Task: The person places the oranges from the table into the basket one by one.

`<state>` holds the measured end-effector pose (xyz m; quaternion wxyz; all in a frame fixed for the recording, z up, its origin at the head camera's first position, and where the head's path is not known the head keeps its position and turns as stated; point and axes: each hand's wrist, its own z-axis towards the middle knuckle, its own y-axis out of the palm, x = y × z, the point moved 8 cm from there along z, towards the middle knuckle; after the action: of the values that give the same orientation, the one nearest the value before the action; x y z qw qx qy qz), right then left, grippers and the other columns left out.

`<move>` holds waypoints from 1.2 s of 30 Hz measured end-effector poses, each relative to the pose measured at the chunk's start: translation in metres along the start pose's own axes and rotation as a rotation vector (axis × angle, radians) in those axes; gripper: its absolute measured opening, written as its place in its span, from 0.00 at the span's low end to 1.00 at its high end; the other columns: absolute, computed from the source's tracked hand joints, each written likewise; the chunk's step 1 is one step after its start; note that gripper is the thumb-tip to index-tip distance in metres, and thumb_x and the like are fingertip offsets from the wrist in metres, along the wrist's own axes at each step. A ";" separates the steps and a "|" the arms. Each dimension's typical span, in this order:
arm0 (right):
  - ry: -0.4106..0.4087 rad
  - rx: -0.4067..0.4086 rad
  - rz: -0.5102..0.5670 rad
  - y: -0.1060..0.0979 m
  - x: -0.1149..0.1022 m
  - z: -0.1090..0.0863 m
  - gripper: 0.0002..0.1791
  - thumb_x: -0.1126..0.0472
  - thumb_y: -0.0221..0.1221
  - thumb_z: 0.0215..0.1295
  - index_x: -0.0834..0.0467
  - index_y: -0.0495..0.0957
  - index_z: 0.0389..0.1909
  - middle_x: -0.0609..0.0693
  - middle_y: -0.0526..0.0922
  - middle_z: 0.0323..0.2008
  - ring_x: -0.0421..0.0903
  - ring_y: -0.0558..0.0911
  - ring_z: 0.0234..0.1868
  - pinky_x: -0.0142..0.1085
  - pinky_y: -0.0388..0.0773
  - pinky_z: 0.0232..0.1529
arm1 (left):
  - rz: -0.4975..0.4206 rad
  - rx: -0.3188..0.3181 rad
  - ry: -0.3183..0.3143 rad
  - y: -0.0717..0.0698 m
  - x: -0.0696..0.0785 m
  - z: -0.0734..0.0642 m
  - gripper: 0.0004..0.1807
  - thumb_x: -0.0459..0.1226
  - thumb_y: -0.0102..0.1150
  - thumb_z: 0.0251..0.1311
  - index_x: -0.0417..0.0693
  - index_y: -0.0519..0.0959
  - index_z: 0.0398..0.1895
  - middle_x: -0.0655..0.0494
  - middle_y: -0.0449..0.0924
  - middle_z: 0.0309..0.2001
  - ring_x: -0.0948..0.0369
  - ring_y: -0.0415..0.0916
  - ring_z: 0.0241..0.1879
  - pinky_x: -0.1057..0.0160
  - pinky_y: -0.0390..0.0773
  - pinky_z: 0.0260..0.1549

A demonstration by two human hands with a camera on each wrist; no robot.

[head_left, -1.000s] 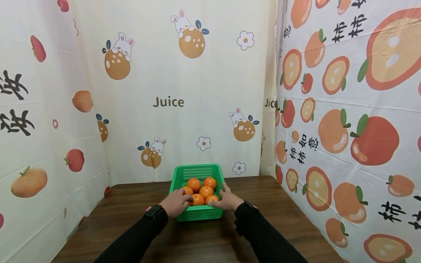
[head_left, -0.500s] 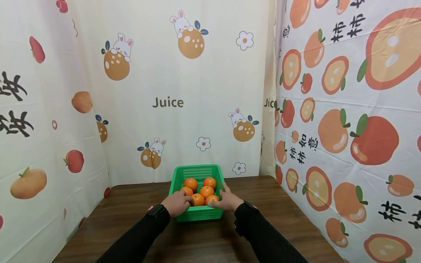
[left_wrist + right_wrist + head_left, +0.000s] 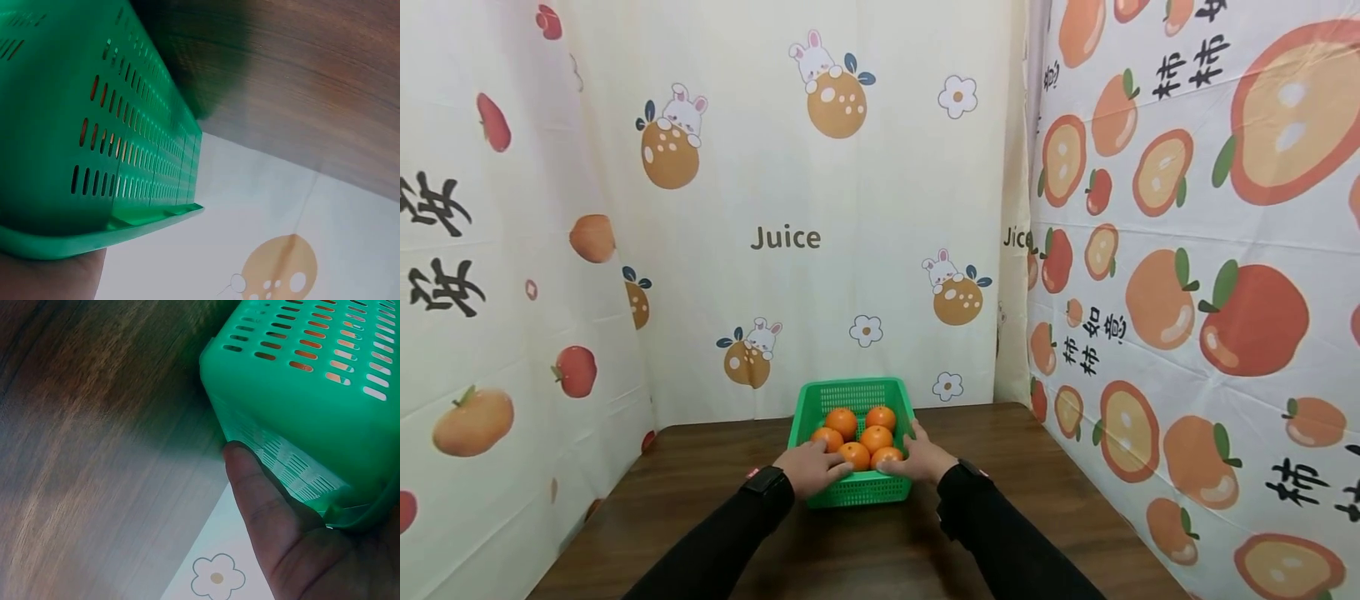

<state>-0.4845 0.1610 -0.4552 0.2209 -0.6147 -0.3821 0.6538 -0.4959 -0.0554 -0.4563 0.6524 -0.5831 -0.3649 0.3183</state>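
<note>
A green plastic basket (image 3: 859, 493) with slotted walls stands on the table. Several oranges, one at the back left (image 3: 842, 423), lie inside it. My left hand (image 3: 811, 469) rests over the near-left corner, its thumb stretched along the front rim; in the left wrist view only part of that hand (image 3: 56, 275) shows above the rim. At the near-right corner my right hand (image 3: 927, 460) holds the basket, its thumb over the rim beside an orange (image 3: 886, 456). In the right wrist view, an extended finger (image 3: 253, 494) lies along the basket's outer side wall (image 3: 281, 394).
The dark wooden table (image 3: 1000, 517) extends to both sides of the basket and toward me. Behind the basket hangs a cream curtain (image 3: 895, 183) with rabbit and fruit prints. Fruit-printed sheets close in the left (image 3: 527, 333) and right (image 3: 1150, 367) sides.
My left hand has drawn back from among the oranges to the near-left rim, its thumb now straighter. The back-left orange shifted left, then back right. My right hand stays at its corner.
</note>
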 end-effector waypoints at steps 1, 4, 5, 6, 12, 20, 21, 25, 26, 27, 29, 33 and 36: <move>0.001 -0.002 -0.007 0.001 0.001 0.000 0.56 0.31 0.64 0.69 0.66 0.58 0.82 0.61 0.37 0.88 0.69 0.62 0.81 0.65 0.65 0.75 | -0.003 -0.005 -0.003 0.001 0.000 -0.001 0.33 0.64 0.40 0.80 0.60 0.81 0.70 0.44 0.78 0.67 0.47 0.77 0.61 0.40 0.75 0.64; -0.002 -0.001 -0.024 0.001 0.001 0.001 0.56 0.31 0.63 0.70 0.66 0.58 0.82 0.61 0.37 0.88 0.68 0.62 0.81 0.64 0.66 0.75 | 0.006 -0.005 -0.026 0.000 0.000 0.000 0.33 0.65 0.39 0.79 0.61 0.82 0.70 0.45 0.78 0.68 0.47 0.77 0.63 0.41 0.75 0.66; -0.003 -0.001 -0.027 0.000 0.001 0.001 0.56 0.31 0.63 0.70 0.66 0.58 0.82 0.61 0.38 0.88 0.68 0.62 0.81 0.64 0.66 0.75 | 0.012 -0.005 -0.038 0.000 0.000 0.001 0.34 0.66 0.38 0.79 0.61 0.82 0.70 0.45 0.78 0.68 0.47 0.77 0.63 0.41 0.75 0.67; -0.003 0.000 -0.028 -0.001 0.000 0.000 0.55 0.31 0.63 0.70 0.66 0.59 0.82 0.60 0.38 0.88 0.68 0.62 0.81 0.63 0.66 0.75 | 0.018 -0.005 -0.048 0.000 -0.001 0.002 0.34 0.67 0.38 0.79 0.62 0.82 0.70 0.45 0.78 0.69 0.47 0.77 0.65 0.41 0.74 0.68; -0.006 -0.005 -0.017 -0.004 -0.003 -0.002 0.54 0.32 0.64 0.70 0.67 0.60 0.81 0.61 0.39 0.87 0.68 0.61 0.82 0.63 0.65 0.76 | 0.018 -0.015 -0.054 0.003 -0.003 0.003 0.36 0.68 0.36 0.78 0.61 0.83 0.69 0.44 0.78 0.70 0.46 0.77 0.66 0.41 0.74 0.68; 0.001 -0.011 -0.027 0.000 -0.003 -0.004 0.53 0.32 0.64 0.70 0.65 0.61 0.81 0.61 0.40 0.87 0.69 0.61 0.81 0.66 0.64 0.75 | 0.030 -0.070 -0.056 0.000 0.004 -0.009 0.37 0.68 0.34 0.79 0.63 0.81 0.71 0.48 0.80 0.68 0.49 0.76 0.67 0.43 0.73 0.69; -0.002 -0.010 -0.031 0.000 -0.003 -0.003 0.53 0.32 0.64 0.70 0.65 0.61 0.81 0.61 0.40 0.87 0.69 0.61 0.81 0.66 0.64 0.75 | 0.029 -0.074 -0.063 0.000 0.005 -0.009 0.37 0.68 0.33 0.79 0.63 0.80 0.72 0.48 0.80 0.69 0.49 0.75 0.69 0.43 0.72 0.70; -0.017 -0.007 -0.044 -0.002 -0.004 -0.002 0.54 0.32 0.63 0.70 0.66 0.60 0.81 0.62 0.39 0.87 0.69 0.61 0.81 0.65 0.64 0.76 | 0.040 -0.069 -0.073 0.000 0.004 -0.007 0.39 0.70 0.31 0.78 0.63 0.80 0.72 0.49 0.79 0.70 0.49 0.75 0.70 0.43 0.72 0.71; -0.019 -0.008 -0.046 -0.002 -0.003 -0.002 0.54 0.32 0.63 0.70 0.66 0.60 0.82 0.62 0.39 0.87 0.68 0.61 0.81 0.64 0.65 0.76 | 0.037 -0.065 -0.073 0.000 0.004 -0.007 0.39 0.70 0.31 0.78 0.62 0.80 0.72 0.49 0.80 0.70 0.49 0.75 0.70 0.43 0.72 0.70; -0.020 -0.010 -0.044 -0.002 -0.003 -0.001 0.54 0.31 0.63 0.70 0.66 0.60 0.82 0.62 0.39 0.87 0.68 0.61 0.81 0.64 0.65 0.76 | 0.039 -0.062 -0.073 0.001 0.004 -0.006 0.40 0.71 0.30 0.77 0.62 0.80 0.72 0.50 0.80 0.70 0.50 0.75 0.70 0.44 0.72 0.71; -0.018 -0.015 -0.042 -0.002 -0.001 -0.001 0.55 0.31 0.63 0.70 0.65 0.59 0.82 0.61 0.38 0.87 0.67 0.62 0.81 0.64 0.65 0.76 | 0.034 -0.058 -0.068 0.001 0.005 -0.006 0.40 0.71 0.30 0.77 0.63 0.80 0.72 0.50 0.81 0.68 0.50 0.76 0.68 0.44 0.72 0.70; -0.002 -0.027 -0.022 0.002 0.005 0.001 0.54 0.32 0.63 0.71 0.65 0.59 0.82 0.60 0.38 0.88 0.68 0.62 0.81 0.65 0.64 0.76 | 0.031 -0.055 -0.073 0.001 0.008 -0.009 0.40 0.70 0.31 0.77 0.61 0.81 0.71 0.49 0.82 0.68 0.50 0.78 0.65 0.45 0.73 0.68; 0.003 -0.040 -0.013 0.005 0.008 0.001 0.54 0.32 0.63 0.71 0.65 0.59 0.82 0.61 0.37 0.87 0.69 0.60 0.81 0.66 0.63 0.76 | 0.026 -0.061 -0.090 0.000 0.010 -0.013 0.40 0.70 0.32 0.77 0.59 0.83 0.69 0.47 0.80 0.69 0.50 0.79 0.64 0.46 0.75 0.67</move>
<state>-0.4863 0.1635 -0.4639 0.2133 -0.6174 -0.3987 0.6438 -0.4795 -0.0542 -0.4559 0.6132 -0.5924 -0.3957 0.3413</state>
